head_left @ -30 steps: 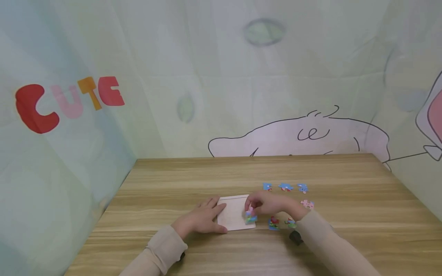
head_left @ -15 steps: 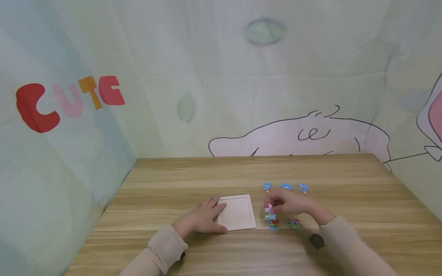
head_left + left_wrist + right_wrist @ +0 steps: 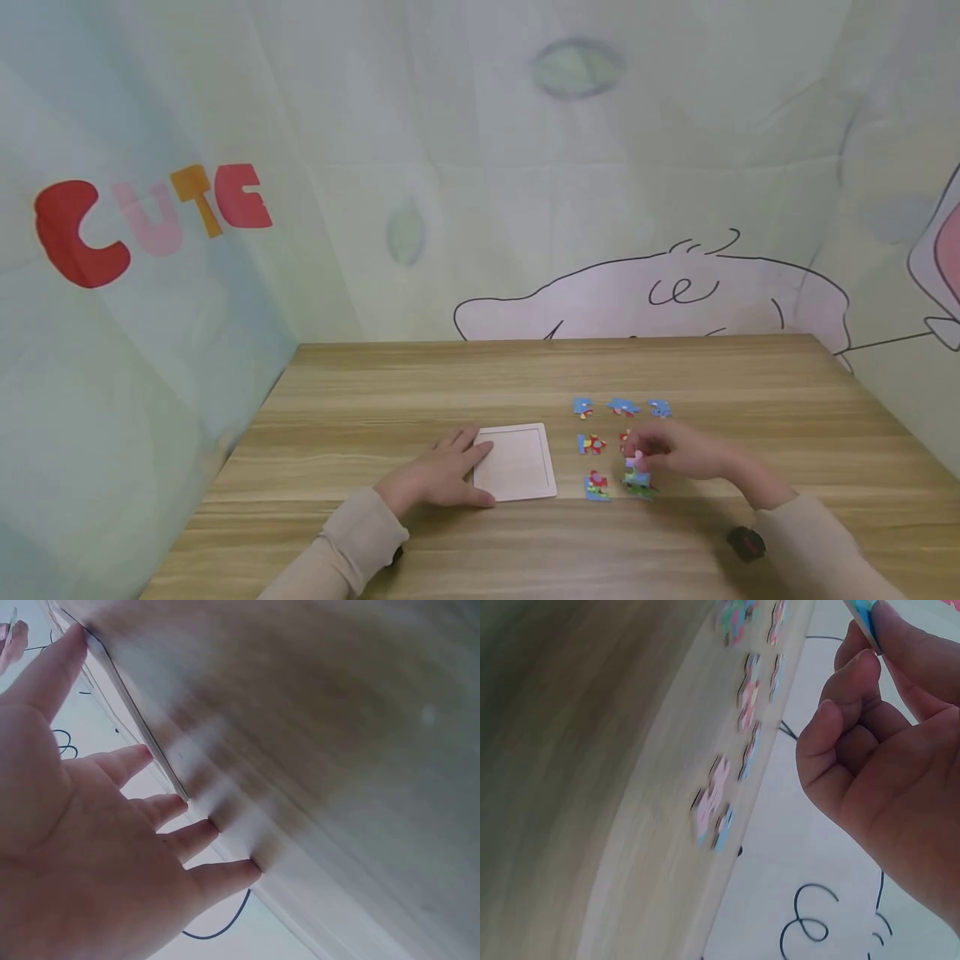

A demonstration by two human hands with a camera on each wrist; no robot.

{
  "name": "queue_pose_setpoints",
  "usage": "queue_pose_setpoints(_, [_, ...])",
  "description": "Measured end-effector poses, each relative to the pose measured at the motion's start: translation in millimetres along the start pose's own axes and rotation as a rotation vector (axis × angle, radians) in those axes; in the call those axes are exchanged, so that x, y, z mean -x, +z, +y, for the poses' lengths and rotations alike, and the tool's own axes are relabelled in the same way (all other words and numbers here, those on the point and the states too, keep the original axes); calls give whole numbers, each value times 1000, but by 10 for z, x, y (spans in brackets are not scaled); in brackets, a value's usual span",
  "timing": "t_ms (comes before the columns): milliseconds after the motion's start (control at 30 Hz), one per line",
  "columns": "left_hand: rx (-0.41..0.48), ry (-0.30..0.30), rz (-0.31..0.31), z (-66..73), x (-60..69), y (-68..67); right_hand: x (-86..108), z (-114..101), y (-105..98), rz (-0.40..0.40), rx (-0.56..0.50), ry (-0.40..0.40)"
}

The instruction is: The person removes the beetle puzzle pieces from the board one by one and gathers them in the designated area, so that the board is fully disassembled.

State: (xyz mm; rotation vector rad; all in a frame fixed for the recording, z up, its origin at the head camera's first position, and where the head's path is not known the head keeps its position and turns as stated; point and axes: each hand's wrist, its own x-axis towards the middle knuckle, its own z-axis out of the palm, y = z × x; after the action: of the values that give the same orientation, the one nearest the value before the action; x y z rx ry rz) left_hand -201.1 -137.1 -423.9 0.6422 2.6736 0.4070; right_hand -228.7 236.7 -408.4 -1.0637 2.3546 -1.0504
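Note:
A pale square puzzle tray [image 3: 513, 463] lies on the table, and the left hand [image 3: 441, 477] rests with spread fingers on its left edge. In the left wrist view the left hand's [image 3: 112, 817] fingertips touch the tray's rim and the table. The right hand [image 3: 677, 451] pinches a puzzle piece [image 3: 637, 476] of pink, blue and green over the lower middle loose piece. In the right wrist view the right hand [image 3: 885, 742] holds that piece [image 3: 865, 619] between thumb and finger above the table, its other fingers curled.
Several loose puzzle pieces lie right of the tray: a blue row [image 3: 622, 407] at the back, a yellow and red piece [image 3: 592, 444], and a red and green piece [image 3: 597, 486] nearer the front. Behind the table [image 3: 420, 375] hangs a printed cloth [image 3: 360, 217].
The right hand has moved right with the pinched piece, from over the tray's right edge to above the loose pieces, uncovering the yellow and red piece. The left hand has not moved.

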Motion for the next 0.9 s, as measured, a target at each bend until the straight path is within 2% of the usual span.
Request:
queue_pose_setpoints(167, [-11,3,-1,13,1,-9,142,64,-29,24,2,-38])
queue_pose_setpoints(500, [-30,4,-5,40,1,-27,398,188,-29,52,6,-43])
queue_pose_setpoints(733, [-23,0,-13,46,3,-43,501,276,-20,51,13,46])
queue_pose_setpoints(900, [-35,-2,-12,49,-10,-46,548,299,-27,58,21,68])
